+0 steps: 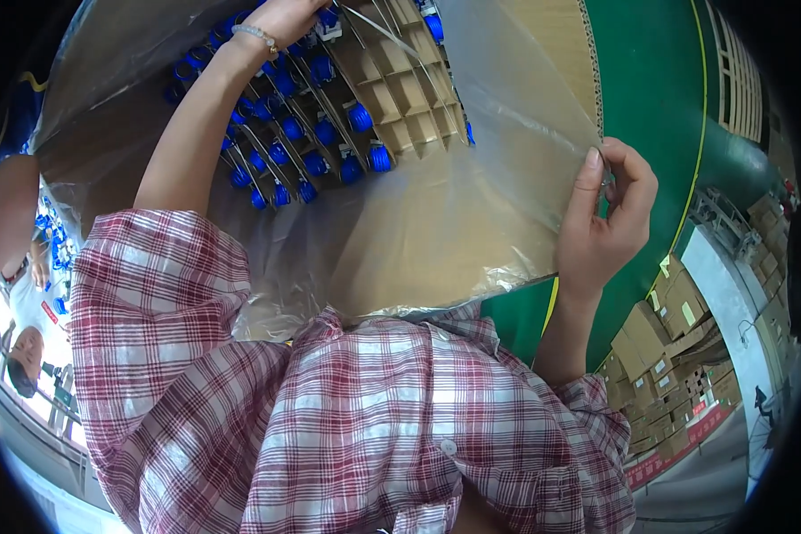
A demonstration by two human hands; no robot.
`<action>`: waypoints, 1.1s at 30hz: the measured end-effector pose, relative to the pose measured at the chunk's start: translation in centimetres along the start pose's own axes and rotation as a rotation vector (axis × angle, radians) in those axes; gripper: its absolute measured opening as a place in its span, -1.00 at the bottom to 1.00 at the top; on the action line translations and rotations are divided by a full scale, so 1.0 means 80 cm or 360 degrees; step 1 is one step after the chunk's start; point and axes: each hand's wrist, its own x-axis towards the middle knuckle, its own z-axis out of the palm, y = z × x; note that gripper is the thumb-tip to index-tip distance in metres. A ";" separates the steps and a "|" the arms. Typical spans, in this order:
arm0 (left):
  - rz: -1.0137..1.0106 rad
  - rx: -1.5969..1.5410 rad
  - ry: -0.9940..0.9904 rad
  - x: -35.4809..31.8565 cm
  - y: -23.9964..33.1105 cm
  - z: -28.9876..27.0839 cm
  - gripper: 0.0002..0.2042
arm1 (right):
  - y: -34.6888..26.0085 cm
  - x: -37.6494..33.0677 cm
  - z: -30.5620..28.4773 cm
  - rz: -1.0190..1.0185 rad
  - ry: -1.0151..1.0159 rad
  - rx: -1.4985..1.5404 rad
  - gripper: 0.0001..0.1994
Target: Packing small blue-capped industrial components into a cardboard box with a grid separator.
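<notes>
In front of me a cardboard box [571, 40] is lined with a clear plastic bag [516, 151]. At its right edge, my right hand [610, 200] is closed, thumb and fingers pinching the bag's rim. My left hand [285, 20], with a beaded bracelet at the wrist, reaches over the far part of the box; its fingertips run into the upper edge of the picture, beside a white-and-blue part [329, 20]. Below it, several blue ribbed parts [316, 163] sit in rows between cardboard dividers [411, 93]. Cells on the right side of the grid hold nothing.
Beyond the box, a green floor [636, 53] carries a yellow line. Stacked cartons [672, 338] stand at the right near a pale table [725, 294]. At the left edge are another person's arm [9, 214] and a further person in a light shirt [40, 311].
</notes>
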 end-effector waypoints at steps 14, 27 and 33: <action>0.0087 0.0067 0.0058 0.000 -0.007 0.018 -0.80 | -0.007 -0.005 -0.006 0.0036 -0.0029 0.0018 -0.87; 0.0392 0.0616 -0.0211 0.011 -0.084 0.093 -0.64 | -0.024 0.016 -0.008 -0.0360 0.0213 -0.0240 -0.82; 0.0155 0.0581 -0.0501 0.017 -0.036 0.099 -0.76 | -0.143 0.016 0.064 -0.0427 -0.1029 0.0496 -0.78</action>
